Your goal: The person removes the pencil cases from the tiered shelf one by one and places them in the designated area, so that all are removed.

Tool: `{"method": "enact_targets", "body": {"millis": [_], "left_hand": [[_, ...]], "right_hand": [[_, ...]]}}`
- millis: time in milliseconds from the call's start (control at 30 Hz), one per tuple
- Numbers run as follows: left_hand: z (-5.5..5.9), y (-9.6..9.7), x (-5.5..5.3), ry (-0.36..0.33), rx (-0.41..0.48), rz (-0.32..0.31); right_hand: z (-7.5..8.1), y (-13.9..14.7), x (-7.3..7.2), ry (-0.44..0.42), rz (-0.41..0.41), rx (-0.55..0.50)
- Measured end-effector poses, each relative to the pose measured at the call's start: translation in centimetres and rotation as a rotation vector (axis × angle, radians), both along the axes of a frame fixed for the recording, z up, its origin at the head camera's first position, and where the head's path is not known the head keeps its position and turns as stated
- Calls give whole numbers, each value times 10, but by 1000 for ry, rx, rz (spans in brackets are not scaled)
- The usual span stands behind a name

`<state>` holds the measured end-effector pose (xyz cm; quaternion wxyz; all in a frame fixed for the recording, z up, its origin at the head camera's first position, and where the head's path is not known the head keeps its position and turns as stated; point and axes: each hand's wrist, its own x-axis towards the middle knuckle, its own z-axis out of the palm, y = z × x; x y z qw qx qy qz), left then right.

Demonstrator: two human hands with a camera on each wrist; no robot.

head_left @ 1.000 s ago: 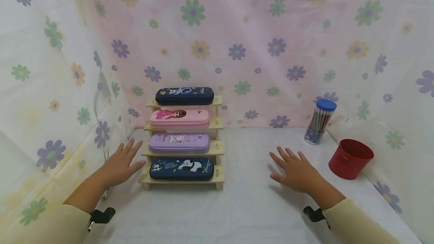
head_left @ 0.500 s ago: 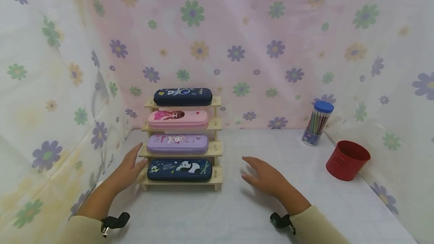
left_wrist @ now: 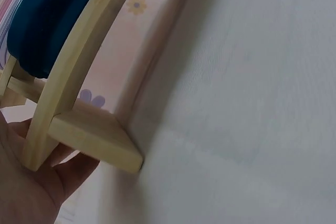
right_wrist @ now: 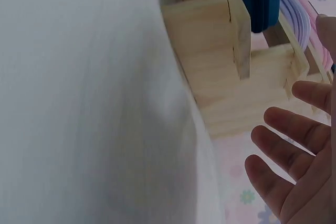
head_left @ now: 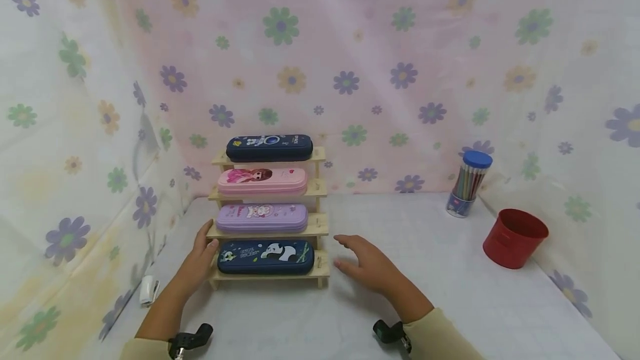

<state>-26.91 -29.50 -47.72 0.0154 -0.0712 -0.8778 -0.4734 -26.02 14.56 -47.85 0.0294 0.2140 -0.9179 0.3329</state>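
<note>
A stepped wooden rack [head_left: 322,264] stands on the white table, bearing several zipped pencil cases in tiers. At the bottom lies a navy panda case [head_left: 267,257], then a purple case [head_left: 262,218], a pink case [head_left: 270,181] and a dark space case [head_left: 270,148]. My left hand [head_left: 195,263] is at the rack's left end; in the left wrist view its fingers [left_wrist: 76,174] pass behind the shelf end, partly hidden. Just off the right end is my right hand [head_left: 372,268], holding nothing, its fingers [right_wrist: 283,153] spread beside the rack's side panel [right_wrist: 205,72].
At the back right stands a clear, blue-lidded tub of pencils [head_left: 468,185]. A red bucket [head_left: 515,238] sits nearer on the right. A small white object [head_left: 148,290] lies by the left edge. Flower-printed cloth [head_left: 350,43] walls the table at the back and sides.
Both hands have moved inward from wide apart: the left to the rack's left end, the right leftward until close to its right end. Rack and cases stay in place.
</note>
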Motion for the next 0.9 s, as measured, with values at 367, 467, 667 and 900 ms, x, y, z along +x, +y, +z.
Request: {"method": "enact_targets", "body": {"millis": [367, 467, 667, 900], "left_hand": [[-8, 8, 2, -123, 57, 99], [-10, 9, 3, -134, 67, 99], [-11, 5, 5, -135, 133, 81], [-14, 5, 4, -152, 142, 71]], "right_hand": [[5, -34, 3, 15, -65, -127], [5, -44, 9, -33, -111, -142], [6, -64, 15, -63, -131, -143], [3, -77, 20, -23, -185, -131]]}}
